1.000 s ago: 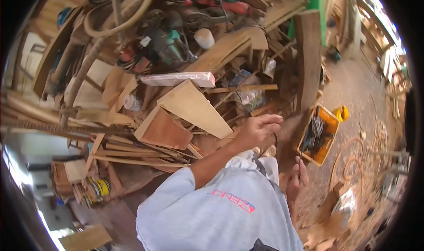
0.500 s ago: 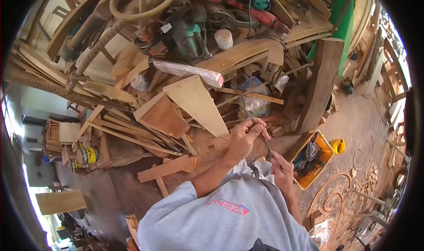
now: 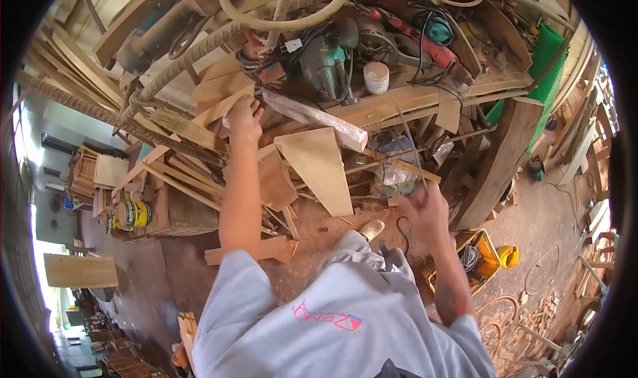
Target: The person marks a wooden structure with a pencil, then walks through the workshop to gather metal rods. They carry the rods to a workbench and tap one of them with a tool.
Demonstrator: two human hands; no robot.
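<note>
My left hand (image 3: pixel 244 117) is stretched out to the left of the plastic-wrapped long box (image 3: pixel 319 117). Its fingers are curled over a small white jar (image 3: pixel 226 122), of which only an edge shows. A long, thin, greyish rod (image 3: pixel 411 142) is held in my right hand (image 3: pixel 426 208), pointing up and away towards the bench. That hand is slightly blurred, and its fingers close round the rod's near end. Between my arms lies a pale tapered board (image 3: pixel 318 168), with a brown board (image 3: pixel 276 182) beside it.
Power tools (image 3: pixel 322 69) and a white tub (image 3: pixel 376 78) crowd the bench. A heavy curved timber (image 3: pixel 498 162) leans at the right. Below it is a yellow crate (image 3: pixel 488 261) with cables. Wood strips (image 3: pixel 186 178) pile up at left; a shoe (image 3: pixel 372 230) shows on the floor.
My hands have parted. The left has let go of the rod and reached forward and left to the white jar. My right hand has moved forward, keeping the rod. The view has shifted.
</note>
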